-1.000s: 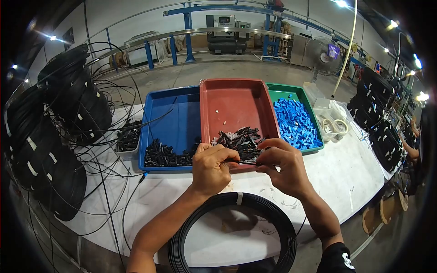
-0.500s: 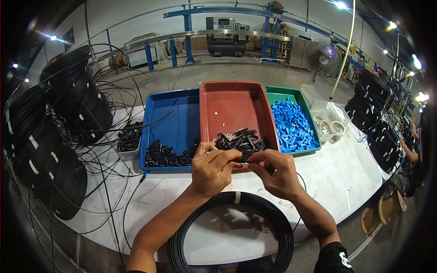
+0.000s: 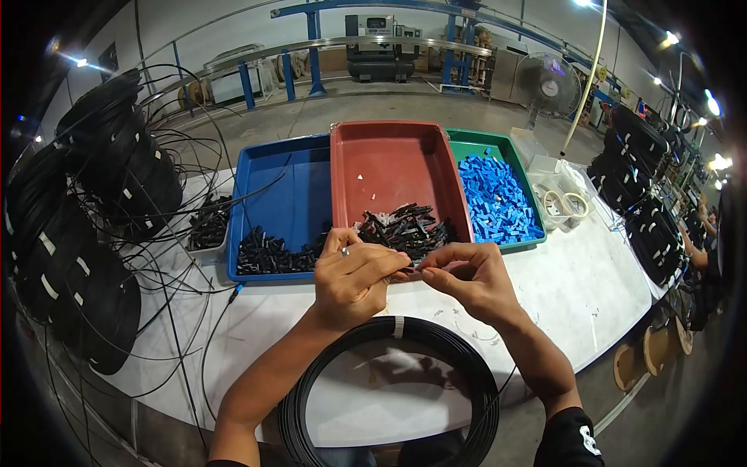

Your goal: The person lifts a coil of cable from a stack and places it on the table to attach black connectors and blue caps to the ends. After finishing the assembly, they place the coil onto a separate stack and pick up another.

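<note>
My left hand (image 3: 356,279), with a ring on one finger, is closed in a pinch on a small black part (image 3: 408,268), mostly hidden by the fingers. Facing it, my right hand (image 3: 473,282) pinches thumb against forefinger at the part's right end; whatever lies between those fingertips is too small to make out. Both hands meet just in front of a red tray (image 3: 393,167) that holds a heap of black pieces (image 3: 408,229). Below them lies a coil of thin black cable (image 3: 299,389), bound with white tape. A strand (image 3: 507,380) leaves its right side and passes behind my right forearm.
Left of the red tray stands a blue tray (image 3: 268,183) with black pieces; at right, a green tray (image 3: 506,148) holds blue pieces. Tall stacks of cable coils (image 3: 117,167) and loose strands crowd the left. Tape rolls (image 3: 574,206) sit in a clear container. A fan (image 3: 547,87) stands behind.
The view has tilted and shifted slightly, so the trays appear higher and further left. My fingertips have moved slightly on the small black part, and less of it shows between my hands.
</note>
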The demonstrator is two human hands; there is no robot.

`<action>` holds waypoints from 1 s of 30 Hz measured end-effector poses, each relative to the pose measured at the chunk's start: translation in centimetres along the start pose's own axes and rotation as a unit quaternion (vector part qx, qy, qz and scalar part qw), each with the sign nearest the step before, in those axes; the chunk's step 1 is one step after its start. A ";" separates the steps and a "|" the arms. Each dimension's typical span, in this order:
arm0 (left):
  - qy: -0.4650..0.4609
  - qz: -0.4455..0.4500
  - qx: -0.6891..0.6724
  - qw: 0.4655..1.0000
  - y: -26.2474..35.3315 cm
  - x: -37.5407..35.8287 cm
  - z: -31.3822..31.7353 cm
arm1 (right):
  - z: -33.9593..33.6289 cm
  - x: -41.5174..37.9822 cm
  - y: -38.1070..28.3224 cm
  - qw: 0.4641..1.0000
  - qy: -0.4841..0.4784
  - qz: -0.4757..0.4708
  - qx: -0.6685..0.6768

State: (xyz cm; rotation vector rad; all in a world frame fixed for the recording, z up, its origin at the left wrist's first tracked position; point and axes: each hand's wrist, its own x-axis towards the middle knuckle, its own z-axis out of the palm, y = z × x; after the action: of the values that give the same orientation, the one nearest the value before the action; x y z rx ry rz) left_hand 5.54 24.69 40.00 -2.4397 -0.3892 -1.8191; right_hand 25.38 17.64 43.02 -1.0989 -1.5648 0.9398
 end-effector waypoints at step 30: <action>-0.013 0.042 -0.002 0.999 -0.5 -0.1 -0.4 | 0.1 0.6 1.4 0.999 0.016 -0.039 -0.002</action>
State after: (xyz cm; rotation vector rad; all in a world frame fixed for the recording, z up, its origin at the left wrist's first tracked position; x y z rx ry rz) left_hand 5.01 25.11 39.95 -2.4454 -0.2815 -1.7581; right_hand 25.50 18.61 41.86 -1.0434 -1.5734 0.8638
